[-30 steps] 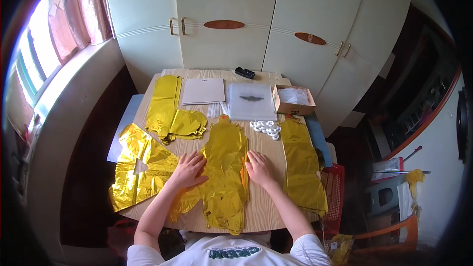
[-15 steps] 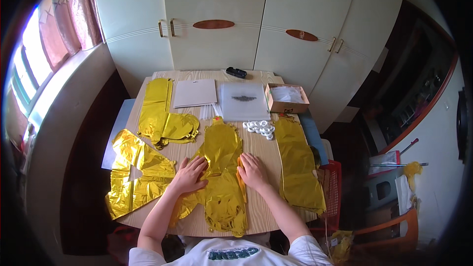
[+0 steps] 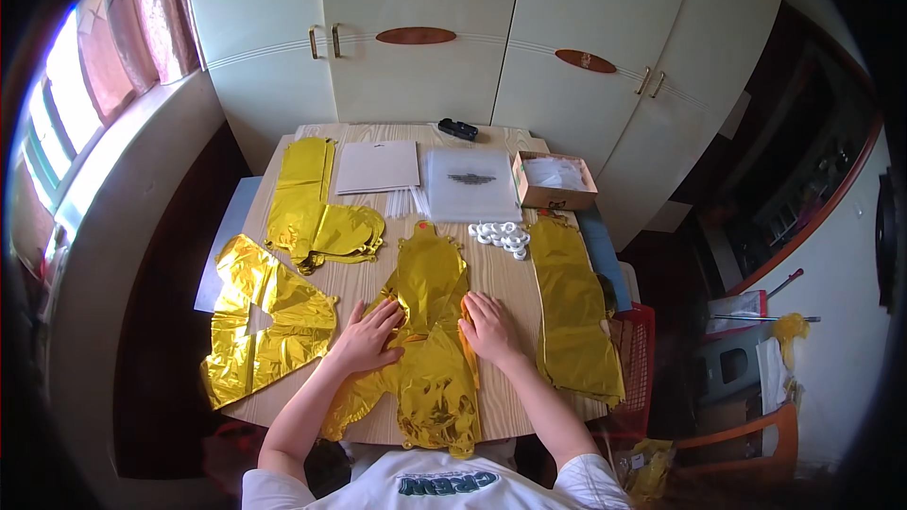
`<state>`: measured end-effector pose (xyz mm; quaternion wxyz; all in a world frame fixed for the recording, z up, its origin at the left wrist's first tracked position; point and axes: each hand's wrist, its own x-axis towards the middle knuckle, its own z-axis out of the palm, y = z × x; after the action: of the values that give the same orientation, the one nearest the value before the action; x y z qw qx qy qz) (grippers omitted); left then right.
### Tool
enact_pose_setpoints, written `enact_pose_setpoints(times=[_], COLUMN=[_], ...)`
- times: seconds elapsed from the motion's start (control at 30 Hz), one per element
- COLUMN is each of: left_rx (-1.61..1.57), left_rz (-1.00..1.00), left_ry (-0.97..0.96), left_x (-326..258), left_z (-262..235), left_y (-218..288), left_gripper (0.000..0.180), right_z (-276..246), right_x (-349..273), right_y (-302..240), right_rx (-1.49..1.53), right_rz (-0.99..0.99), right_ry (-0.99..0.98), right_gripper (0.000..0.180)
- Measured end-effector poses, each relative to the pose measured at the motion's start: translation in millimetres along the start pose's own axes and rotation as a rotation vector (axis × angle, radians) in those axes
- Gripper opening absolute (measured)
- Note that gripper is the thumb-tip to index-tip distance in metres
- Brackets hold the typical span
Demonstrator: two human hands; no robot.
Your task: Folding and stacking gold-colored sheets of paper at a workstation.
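Left and nearside of the heaped small white plastic rings (image 3: 501, 238), the flat, shiny gold foil shape (image 3: 433, 293) should handle light, limp, slippery, easily creased, best lifted by its edges, with left hand (image 3: 365, 337) and right hand (image 3: 491, 329) resting on either side, fingers extended, clamped on nothing.

The middle foil sheet (image 3: 432, 274) was shiny gold (mottled with darker olive patches), bearing a red spot (image 3: 422, 225) beside an orange strip (image 3: 471, 359). The table (image 3: 501, 279) was pale, streaky wood grain; rings (image 3: 510, 238), white; basket (image 3: 641, 349), red; cupboard (image 3: 416, 85), creamy white with brown ovals (image 3: 416, 35); shirt (image 3: 359, 484), white with dark green lettering (image 3: 446, 484).
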<state>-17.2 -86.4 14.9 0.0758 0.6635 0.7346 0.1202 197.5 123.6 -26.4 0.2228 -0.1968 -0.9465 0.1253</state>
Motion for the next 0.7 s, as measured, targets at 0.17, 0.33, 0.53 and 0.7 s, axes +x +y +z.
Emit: enact_pose_setpoints(times=[0.17, 0.33, 0.53, 0.7], left_rx=[0.011, 0.022, 0.015, 0.033], left_rz=[0.021, 0.022, 0.009, -0.011], left_ry=[0.010, 0.007, 0.000, 0.059], left_x=[3.9, 6.1, 8.0, 8.7], left_z=[4.8, 6.9, 7.3, 5.7], left_y=[0.6, 2.1, 5.8, 12.4], left_gripper=[0.080, 0.080, 0.080, 0.079], right_z=[4.7, 5.7, 6.8, 8.3], right_x=[-0.6, 0.0, -0.9, 3.9], right_y=[5.4, 7.2, 7.2, 10.2], right_rx=[0.048, 0.033, 0.027, 0.150], right_rz=[-0.009, -0.008, 0.006, 0.029], right_ry=[0.029, 0.022, -0.003, 0.031], right_gripper=[0.052, 0.054, 0.057, 0.055])
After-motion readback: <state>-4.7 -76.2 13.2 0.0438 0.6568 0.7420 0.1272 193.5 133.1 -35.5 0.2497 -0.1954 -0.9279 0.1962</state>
